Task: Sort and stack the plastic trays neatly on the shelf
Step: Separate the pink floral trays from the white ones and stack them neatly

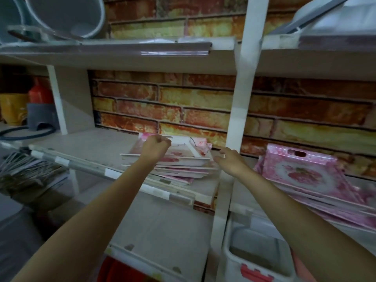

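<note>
A stack of pink-and-white flowered plastic trays [183,159] lies on the middle shelf [97,147], slightly fanned out. My left hand [155,147] rests on the stack's top tray with its fingers curled shut; whether it grips the far rim is hidden. My right hand [230,159] is at the stack's right edge, fingers spread and touching the tray sides. A second pile of pink flowered trays [301,171] leans in the bay to the right of the white upright post [238,119].
Grey and white basins [67,17] sit on the top shelf. A yellow and a red container [38,92] stand in the left bay. A white bin [258,259] with a red latch sits lower right. A brick-pattern wall backs the shelves.
</note>
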Action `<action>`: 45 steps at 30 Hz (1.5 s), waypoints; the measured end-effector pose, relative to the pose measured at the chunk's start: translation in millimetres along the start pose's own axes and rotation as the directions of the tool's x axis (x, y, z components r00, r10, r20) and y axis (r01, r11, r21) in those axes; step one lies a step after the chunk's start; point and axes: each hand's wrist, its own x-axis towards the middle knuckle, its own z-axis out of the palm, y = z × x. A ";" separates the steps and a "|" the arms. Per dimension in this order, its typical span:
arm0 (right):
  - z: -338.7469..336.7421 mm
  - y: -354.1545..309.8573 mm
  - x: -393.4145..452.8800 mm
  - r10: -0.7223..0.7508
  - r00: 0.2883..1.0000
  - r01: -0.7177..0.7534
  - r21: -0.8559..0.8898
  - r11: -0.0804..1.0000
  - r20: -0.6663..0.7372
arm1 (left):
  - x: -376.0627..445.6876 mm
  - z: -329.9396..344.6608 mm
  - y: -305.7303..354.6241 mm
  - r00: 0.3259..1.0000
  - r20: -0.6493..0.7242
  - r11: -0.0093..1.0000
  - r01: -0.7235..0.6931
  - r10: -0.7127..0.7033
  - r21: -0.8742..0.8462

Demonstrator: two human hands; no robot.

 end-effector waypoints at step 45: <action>-439.2 444.3 -271.9 0.466 0.806 -0.481 0.057 0.875 -0.365 | -317.1 582.8 305.6 0.562 0.821 0.995 -0.044 0.100 -0.091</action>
